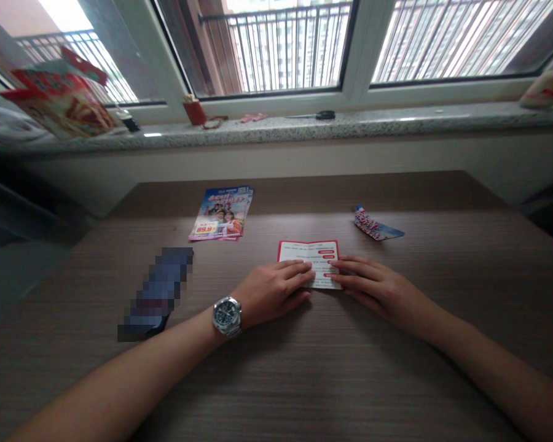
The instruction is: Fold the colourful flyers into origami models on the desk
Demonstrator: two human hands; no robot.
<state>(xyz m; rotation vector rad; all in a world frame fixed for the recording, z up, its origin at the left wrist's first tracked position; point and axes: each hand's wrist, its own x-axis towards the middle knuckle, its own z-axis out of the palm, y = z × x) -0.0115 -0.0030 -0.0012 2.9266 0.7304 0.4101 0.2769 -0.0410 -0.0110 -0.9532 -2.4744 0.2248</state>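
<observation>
A small white leaflet with a red border lies flat on the wooden table, folded. My left hand, with a wristwatch on its wrist, rests on the leaflet's near left part, fingers stretched flat across it. From the right, my right hand presses its fingertips flat on the leaflet's near right edge. Neither hand grips anything.
A stack of colourful flyers lies further back on the left. A folded paper piece sits at the back right. A blurred dark object lies left of my left hand. The stone windowsill holds bags and small items.
</observation>
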